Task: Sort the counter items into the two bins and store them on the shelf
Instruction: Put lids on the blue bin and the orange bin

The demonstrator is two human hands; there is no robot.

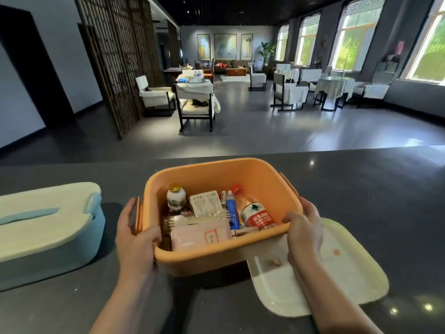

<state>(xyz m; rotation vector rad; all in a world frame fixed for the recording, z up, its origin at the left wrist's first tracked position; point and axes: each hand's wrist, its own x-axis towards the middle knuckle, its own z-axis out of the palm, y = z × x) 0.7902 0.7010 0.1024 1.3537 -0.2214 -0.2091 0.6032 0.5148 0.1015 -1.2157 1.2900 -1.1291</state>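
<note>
At the far left we see the blue bin (45, 235) sitting on the counter (361, 184) with its pale lid already on, so we judge that half of the sorting finished. Moving right, our left hand (134, 233) grips the left side of the orange bin (216, 174), thumb hooked over the rim and the other fingers curled against the outer wall beside the side handle. The bin stands open in the middle of the counter, near its front edge, and it is well filled: a small white bottle with a gold cap (175, 197) at the left, a white sachet pack (206, 203) and a pink packet (201, 235) in the middle, a blue tube (232, 208), then a water bottle with a red label (254, 212) lying tilted at the right. Our right hand (303, 227) clamps the right rim the same way, thumb inside and fingers outside. Just beside and below it, a cream lid (337, 285) lies flat on the counter, partly tucked under the bin's right corner. No loose items show on the counter, so sorting looks done to us; what remains, we judge, is lidding the orange bin and carrying both bins to the shelf, which is not in view.
</note>
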